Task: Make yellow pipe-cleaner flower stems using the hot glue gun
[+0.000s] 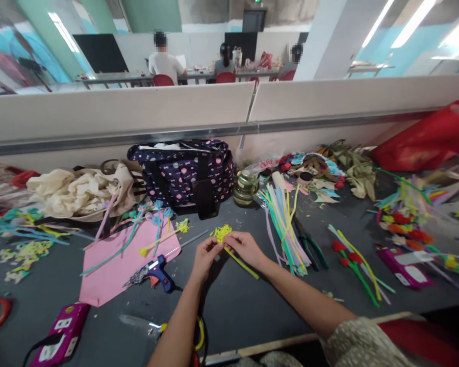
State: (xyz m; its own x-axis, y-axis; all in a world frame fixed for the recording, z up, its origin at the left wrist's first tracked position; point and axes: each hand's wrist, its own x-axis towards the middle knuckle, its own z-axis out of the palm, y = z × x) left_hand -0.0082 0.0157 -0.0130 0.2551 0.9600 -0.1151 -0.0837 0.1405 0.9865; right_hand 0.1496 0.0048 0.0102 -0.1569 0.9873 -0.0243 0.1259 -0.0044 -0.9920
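Note:
Both of my hands meet at the middle of the dark table around a yellow pipe-cleaner flower [222, 232]. Its bushy head pokes up above my fingertips, and its stem [245, 265] slants down to the right, beneath my right hand. My left hand [207, 253] pinches it from the left, fingers closed. From the other side, my right hand [247, 248] has thumb and fingers pressed together at the base of the head. My fingers hide the exact joint. Left of my hands, a blue glue gun [158, 272] lies on its side by a pink sheet [110, 262].
A bundle of pastel pipe cleaners [285, 229] and dark-handled pliers [311, 242] lie to the right. Behind stand a polka-dot bag [176, 176], a black phone [205, 199] and a glass jar [246, 188]. Scissors [199, 331] sit under my left forearm. People sit beyond the partition [137, 114].

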